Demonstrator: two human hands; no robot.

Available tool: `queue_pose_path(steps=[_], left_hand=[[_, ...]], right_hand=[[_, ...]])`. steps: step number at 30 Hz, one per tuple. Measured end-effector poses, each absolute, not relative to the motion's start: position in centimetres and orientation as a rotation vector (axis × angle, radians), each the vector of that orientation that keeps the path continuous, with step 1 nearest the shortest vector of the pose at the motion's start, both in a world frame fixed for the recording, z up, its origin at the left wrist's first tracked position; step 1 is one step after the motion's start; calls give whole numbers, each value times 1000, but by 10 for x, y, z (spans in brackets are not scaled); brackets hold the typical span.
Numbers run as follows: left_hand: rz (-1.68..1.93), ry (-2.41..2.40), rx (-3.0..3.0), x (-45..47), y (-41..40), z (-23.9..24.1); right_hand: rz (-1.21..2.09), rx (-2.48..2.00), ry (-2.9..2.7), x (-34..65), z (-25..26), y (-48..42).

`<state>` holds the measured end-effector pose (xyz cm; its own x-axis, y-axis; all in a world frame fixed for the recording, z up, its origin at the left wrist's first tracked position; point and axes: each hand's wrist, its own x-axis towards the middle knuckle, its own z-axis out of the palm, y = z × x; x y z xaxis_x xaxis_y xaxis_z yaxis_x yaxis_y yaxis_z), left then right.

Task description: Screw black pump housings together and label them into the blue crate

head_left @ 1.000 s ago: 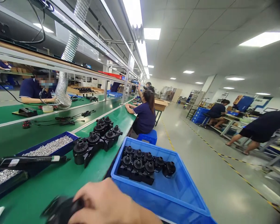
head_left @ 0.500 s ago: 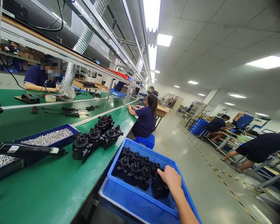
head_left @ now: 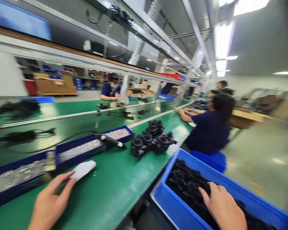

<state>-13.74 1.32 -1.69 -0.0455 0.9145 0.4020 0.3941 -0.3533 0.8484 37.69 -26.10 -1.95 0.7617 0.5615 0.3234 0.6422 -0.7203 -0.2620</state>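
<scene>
My left hand (head_left: 51,198) is low on the left, over the green bench. Its thumb and index finger pinch a flat white piece (head_left: 84,169); I cannot make out what it is. My right hand (head_left: 220,203) reaches into the blue crate (head_left: 182,207), its fingers curled over a black plastic housing (head_left: 194,188) among several packed inside. Motion blur hides the fingertips' exact contact. A cluster of black housings (head_left: 146,142) stands on the bench between my hands. A black power screwdriver (head_left: 110,140) lies across the screw trays.
Long dark-blue trays (head_left: 93,150) of small metal screws line the left of the green bench (head_left: 105,188). A seated co-worker (head_left: 206,127) is beyond the crate, on a blue stool (head_left: 211,159). Another person (head_left: 110,88) works across the bench. Cables (head_left: 26,135) lie at left.
The view has swung left. My left hand has come into view with the white piece. My right hand remains at the crate, now over housings nearer its middle in the picture.
</scene>
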Motion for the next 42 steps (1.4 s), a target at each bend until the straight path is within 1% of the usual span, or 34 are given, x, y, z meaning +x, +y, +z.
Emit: queue_pose_path(steps=[2,4,8,9,11,14,17,22,27,30,37,42], left_hand=[[1355,1285,1579,-142,6,-19],[1277,1147,1405,-135,-1,-22],[1263,1009,1255,-120,-13,-24],[1270,994,1246,-119,-15,-24],[1272,962,1235,-120,-16,-24],[1200,832,1279,-121,-19,-30],[1075,812,1489,-120,-27,-41],[942,1083,1795,-119,-37,-46],[864,1110,1821,-118,-37,-28],[849,1080,1729,-115,-36,-23],[862,1017,1550,-114,-29,-27],[867,1017,1523,-114,-29,-29]], right_hand=[[-195,-2179,-1257,334,-22,-213],[141,-1854,-1429,273,-18,-170],[699,-1495,-1588,156,-8,-112],[780,-1443,-1593,137,-7,-102],[850,-1378,-1570,113,-11,-86],[892,-1319,-1452,101,-21,-71],[939,-1294,-1383,102,-30,-67],[846,-1422,-1500,101,-30,-76],[664,-1412,-1678,101,-18,-83],[547,-1399,-1734,104,-22,-83],[154,-1129,-1812,108,-43,-82],[-205,-998,-1959,112,-41,-83]])
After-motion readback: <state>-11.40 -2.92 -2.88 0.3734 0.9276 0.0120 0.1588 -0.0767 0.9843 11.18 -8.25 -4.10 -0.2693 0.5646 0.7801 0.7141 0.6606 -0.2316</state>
